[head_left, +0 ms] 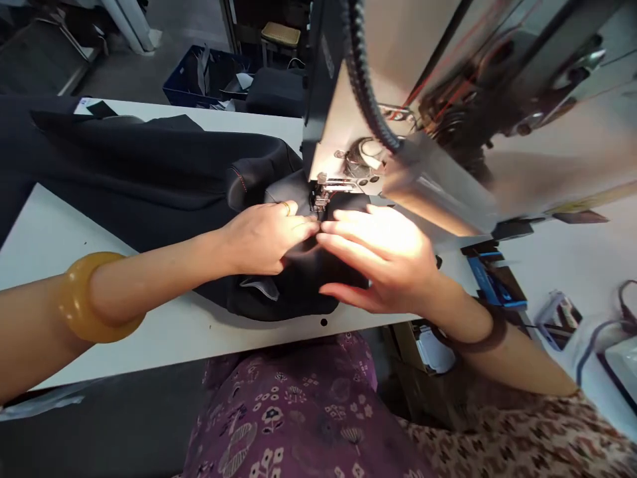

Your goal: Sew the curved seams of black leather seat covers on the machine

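Black leather-like material (164,162) with red stitching lies across the white table and under the presser foot (320,199) of a sewing machine (343,139). Just left of the foot, my left hand (269,232) has its fingers curled and pinched on the material. My right hand (383,255) rests on the material to the right of the foot, its fingers stretched out and the thumb apart. The fingertips of both hands nearly meet in front of the foot. The needle itself is too small to make out.
The white table (149,345) has its front edge close to my lap. Behind it stands a blue crate (182,76) with scraps, near a stool (281,34). On the right are a blue box (495,279) and a small holder (560,318).
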Demonstrator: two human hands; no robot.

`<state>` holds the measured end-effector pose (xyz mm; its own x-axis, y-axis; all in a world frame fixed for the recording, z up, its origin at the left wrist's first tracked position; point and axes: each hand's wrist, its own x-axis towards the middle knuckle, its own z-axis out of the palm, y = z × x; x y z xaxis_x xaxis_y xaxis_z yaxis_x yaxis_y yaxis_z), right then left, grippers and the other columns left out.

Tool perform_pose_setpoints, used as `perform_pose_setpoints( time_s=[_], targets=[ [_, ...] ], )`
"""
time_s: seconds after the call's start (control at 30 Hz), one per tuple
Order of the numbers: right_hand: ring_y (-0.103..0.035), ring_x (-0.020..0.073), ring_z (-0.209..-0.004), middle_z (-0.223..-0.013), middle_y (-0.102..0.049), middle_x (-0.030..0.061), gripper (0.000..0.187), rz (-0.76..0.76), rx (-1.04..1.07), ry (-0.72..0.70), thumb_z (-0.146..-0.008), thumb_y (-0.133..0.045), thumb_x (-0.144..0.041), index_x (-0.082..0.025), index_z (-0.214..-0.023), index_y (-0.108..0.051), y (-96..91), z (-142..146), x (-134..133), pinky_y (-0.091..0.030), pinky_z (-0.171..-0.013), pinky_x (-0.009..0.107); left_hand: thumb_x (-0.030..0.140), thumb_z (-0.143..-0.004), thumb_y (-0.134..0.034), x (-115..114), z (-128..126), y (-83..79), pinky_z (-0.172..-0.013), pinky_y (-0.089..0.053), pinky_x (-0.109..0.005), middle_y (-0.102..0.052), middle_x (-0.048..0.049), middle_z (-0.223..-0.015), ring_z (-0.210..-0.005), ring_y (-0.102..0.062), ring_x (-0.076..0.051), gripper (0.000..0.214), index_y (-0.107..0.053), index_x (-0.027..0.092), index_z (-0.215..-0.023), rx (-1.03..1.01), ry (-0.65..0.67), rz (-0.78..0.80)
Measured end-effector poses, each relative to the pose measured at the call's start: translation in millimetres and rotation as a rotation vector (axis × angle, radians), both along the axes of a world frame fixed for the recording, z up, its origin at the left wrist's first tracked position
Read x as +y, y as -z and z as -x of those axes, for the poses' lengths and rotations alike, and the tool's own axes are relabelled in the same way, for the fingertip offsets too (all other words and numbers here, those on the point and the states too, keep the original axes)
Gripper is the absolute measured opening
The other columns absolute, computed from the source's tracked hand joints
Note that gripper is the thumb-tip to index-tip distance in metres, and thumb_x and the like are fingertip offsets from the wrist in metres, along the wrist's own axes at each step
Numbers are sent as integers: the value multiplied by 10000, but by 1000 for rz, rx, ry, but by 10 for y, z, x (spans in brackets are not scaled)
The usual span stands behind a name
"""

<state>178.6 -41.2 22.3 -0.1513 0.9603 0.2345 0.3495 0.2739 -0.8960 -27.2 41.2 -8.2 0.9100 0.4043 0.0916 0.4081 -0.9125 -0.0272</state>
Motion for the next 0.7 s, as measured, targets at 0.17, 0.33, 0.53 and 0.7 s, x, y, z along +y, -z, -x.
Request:
perform_pose_setpoints(
  time_s=[0.17,0.33,0.53,0.7],
  targets=[
    [-539,148,-1059,-723,-637,-58,205,301,-4,-215,-664,-611,-33,-234,-627,-606,-5,97,61,-59,-1160,398,160,-685,-524,-89,-53,-25,-756,-450,-339,-619,-109,-1156,-916,-569,-249,551,-522,108,-1234,67,-17,-73],
    [-555,200,-964,-820,-656,4,178,-28,-468,-279,-773,-507,-102,-223,-730,-631,196,-68,0,-235,-1079,464,169,-715,-548,-215,-154,5,-779,-449,-343,-608,-172,-1163,-996,-563,-273,555,-500,38,-1253,127,-33,-179],
    [-528,178,-818,-844,-647,44,191,-607,-1155,-326,-842,-414,-101,-170,-790,-585,193,-30,6,-336,-803,372,113,-814,-431,-199,-126,55,-665,-441,-314,-659,-144,-1045,-855,-600,-227,407,-561,37,-1192,47,6,-369],
    [-473,186,-816,-826,-615,52,146,-729,-1257,-265,-862,-451,-230,-165,-806,-569,126,89,-8,-288,-786,364,81,-837,-406,-115,-36,32,-630,-428,-288,-685,-65,-956,-770,-586,-184,388,-593,126,-1175,7,43,-419]
  ],
)
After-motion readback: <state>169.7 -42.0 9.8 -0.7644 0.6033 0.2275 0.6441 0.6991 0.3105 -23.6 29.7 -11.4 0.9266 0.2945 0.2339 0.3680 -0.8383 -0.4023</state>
